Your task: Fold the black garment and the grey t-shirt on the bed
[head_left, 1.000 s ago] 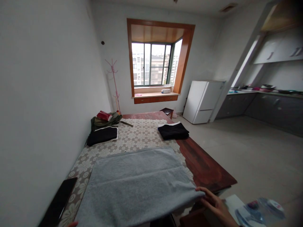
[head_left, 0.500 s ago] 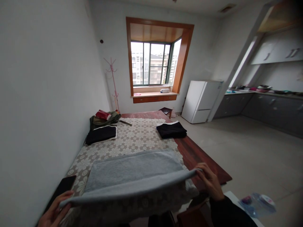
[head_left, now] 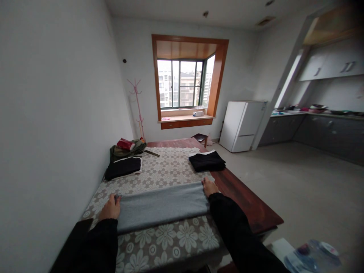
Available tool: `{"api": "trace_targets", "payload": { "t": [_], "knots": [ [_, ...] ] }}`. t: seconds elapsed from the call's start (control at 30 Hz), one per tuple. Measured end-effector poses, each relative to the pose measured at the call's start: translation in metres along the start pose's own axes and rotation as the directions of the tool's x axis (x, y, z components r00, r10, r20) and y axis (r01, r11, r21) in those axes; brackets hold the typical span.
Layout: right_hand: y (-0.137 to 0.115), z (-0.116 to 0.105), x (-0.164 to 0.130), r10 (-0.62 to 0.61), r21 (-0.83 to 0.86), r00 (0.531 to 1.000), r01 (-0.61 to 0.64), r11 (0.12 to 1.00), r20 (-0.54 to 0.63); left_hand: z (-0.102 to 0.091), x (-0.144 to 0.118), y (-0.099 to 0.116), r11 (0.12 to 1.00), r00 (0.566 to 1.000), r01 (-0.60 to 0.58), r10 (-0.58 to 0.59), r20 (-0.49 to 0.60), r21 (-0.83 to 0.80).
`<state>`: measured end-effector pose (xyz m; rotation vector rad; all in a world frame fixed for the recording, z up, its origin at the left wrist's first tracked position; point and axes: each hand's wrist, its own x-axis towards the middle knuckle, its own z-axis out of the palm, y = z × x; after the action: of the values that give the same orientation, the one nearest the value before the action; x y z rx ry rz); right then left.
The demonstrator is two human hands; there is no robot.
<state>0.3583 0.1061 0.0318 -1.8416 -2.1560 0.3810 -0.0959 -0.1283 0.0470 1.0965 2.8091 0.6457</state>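
Note:
A light grey cloth, folded into a long flat strip, lies across the patterned tablecloth. What kind of cloth or garment it is cannot be made out. At its far left corner, my left hand pinches the edge between thumb and fingers. The far right corner is gripped by my right hand, fingers closed on the fabric. Beyond the strip, one folded black cloth lies at the left and a stack of folded black cloth at the right.
A green bag with a red packet on it sits by the left wall. Bare red-brown tabletop shows on the right. Low at right is a clear plastic container. A white fridge stands beyond the table.
Both hands have moved forward, away from me, carrying the near edge of the grey cloth over its far part. The cloth now lies as a narrower strip. The view has tilted up slightly.

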Motion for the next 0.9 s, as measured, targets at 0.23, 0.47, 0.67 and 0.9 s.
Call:
{"api": "trace_targets", "payload": {
  "t": [0.23, 0.47, 0.67, 0.9],
  "knots": [
    [0.002, -0.007, 0.002, -0.006, -0.078, 1.0, 0.004, 0.997, -0.029, -0.01, -0.003, -0.005, 0.989, 0.997, -0.079, 0.077, 0.02, 0.127],
    [-0.095, 0.03, -0.046, -0.509, -0.013, 0.86, 0.509, 0.861, -0.014, 0.026, -0.038, 0.074, 0.877, 0.889, -0.457, 0.451, 0.078, 0.147],
    [-0.159, 0.092, -0.088, -0.607, 0.083, 0.79, 0.601, 0.795, 0.086, 0.088, -0.084, 0.129, 0.767, 0.772, -0.633, 0.617, 0.152, 0.102],
    [-0.151, 0.101, -0.087, -0.599, 0.063, 0.797, 0.596, 0.8, 0.069, 0.096, -0.087, 0.122, 0.773, 0.787, -0.617, 0.602, 0.134, 0.147]
  ]
}}
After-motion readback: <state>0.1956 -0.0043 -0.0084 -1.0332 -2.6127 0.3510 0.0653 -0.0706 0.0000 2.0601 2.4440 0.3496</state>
